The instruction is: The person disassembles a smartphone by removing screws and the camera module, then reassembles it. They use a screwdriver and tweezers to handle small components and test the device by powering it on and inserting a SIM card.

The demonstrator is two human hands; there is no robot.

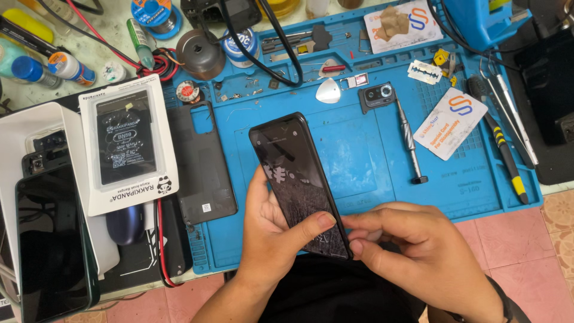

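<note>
Both hands clamp 1 black rectangular glass-fronted smartphone (pixel 297 182), held tilted above the near edge of the blue silicone repair mat (pixel 365 161). The left hand (pixel 272 239) cradles it from below, thumb across the screen; the right hand (pixel 418 251) pinches its lower right edge. A dark plastic back cover (pixel 200 161) lies at the mat's left end.

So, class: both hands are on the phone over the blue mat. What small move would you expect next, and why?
Probably pressing along the lower right edge. The left hand cradles the phone with its thumb on the glass, while the right hand pinches that edge; the back cover lies separate on the mat.
</note>
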